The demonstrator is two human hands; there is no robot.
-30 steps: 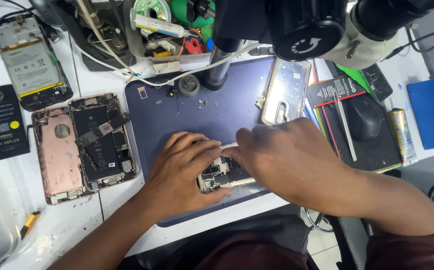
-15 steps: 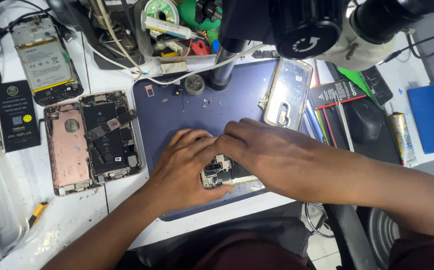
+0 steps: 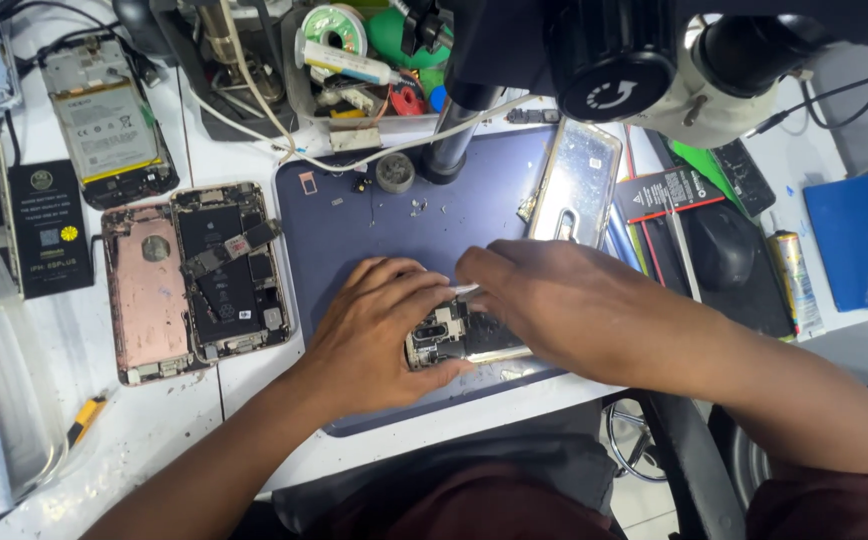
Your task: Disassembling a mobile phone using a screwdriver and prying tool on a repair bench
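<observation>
While my left hand (image 3: 379,330) presses the opened phone (image 3: 459,338) flat on the blue mat (image 3: 394,235), my right hand (image 3: 544,300) pinches a thin tool (image 3: 462,290) at its top; next likely needs gentle prying

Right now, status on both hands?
Left hand steadies opened phone on blue mat. Right hand covers its right end. Loose screws farther up mat.
</observation>
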